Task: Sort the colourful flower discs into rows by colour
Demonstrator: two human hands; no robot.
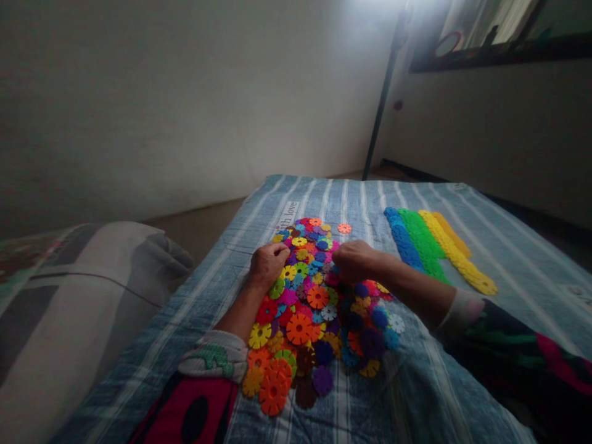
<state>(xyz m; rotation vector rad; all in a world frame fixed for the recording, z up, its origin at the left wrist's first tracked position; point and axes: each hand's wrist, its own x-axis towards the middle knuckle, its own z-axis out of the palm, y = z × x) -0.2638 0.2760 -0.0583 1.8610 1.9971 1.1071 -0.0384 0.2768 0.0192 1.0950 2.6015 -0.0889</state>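
A heap of colourful notched plastic discs (299, 328) lies spread over a striped blue cloth (194, 345). At the heap's left side is my left hand (268, 266), thumb and fingers pinched together; whatever may be between them is too small to make out. My right hand (355, 260) is closed over the right side of the heap, and its fingertips are hidden from view. A single orange disc (344, 228) lies by itself just beyond the heap.
To the right, overlapping discs form rows by colour: a blue row (403, 239), a green row (422, 243), a yellow row (457, 253) and a shorter orange row (451, 231). A grey-and-white draped bundle (78, 327) stands at left. Behind, a dark pole (382, 111) leans near the wall.
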